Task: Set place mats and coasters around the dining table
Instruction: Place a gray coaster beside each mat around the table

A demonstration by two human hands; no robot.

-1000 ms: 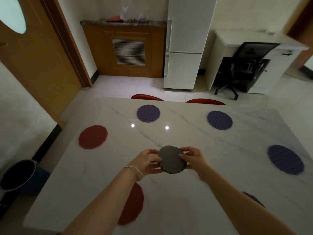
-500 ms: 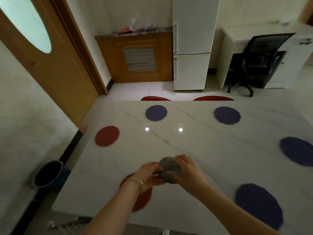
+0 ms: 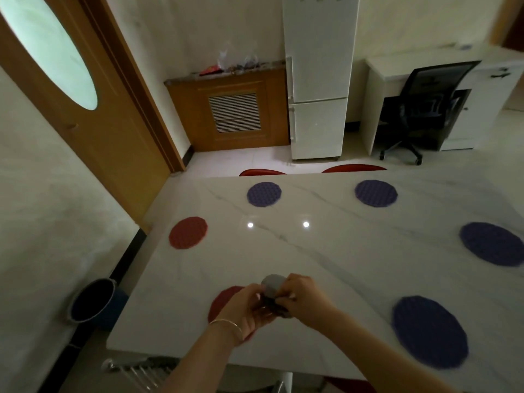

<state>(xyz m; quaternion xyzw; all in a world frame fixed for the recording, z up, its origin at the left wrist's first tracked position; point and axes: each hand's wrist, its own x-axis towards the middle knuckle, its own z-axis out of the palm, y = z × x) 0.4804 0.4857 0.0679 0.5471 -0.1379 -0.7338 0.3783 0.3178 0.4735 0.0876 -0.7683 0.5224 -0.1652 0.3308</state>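
- Above the near edge of the table, you are holding a small stack of grey coasters between both hands.
- Your left hand is grasping the stack from the left side, with the fingers curled around it; a thin bangle is sitting on that wrist.
- Your right hand is also keeping a grip on the stack, pinching it from the right, and the hand is hiding part of the coasters.
- Under your left hand, a red place mat is lying flat on the table, partly covered by the hand.
- Another red mat is lying further away on the left side.
- Four purple mats are lying around the table: two at the far edge, one at the right side, one near you on the right.
- Beyond the far edge, the tops of two red chairs are showing.
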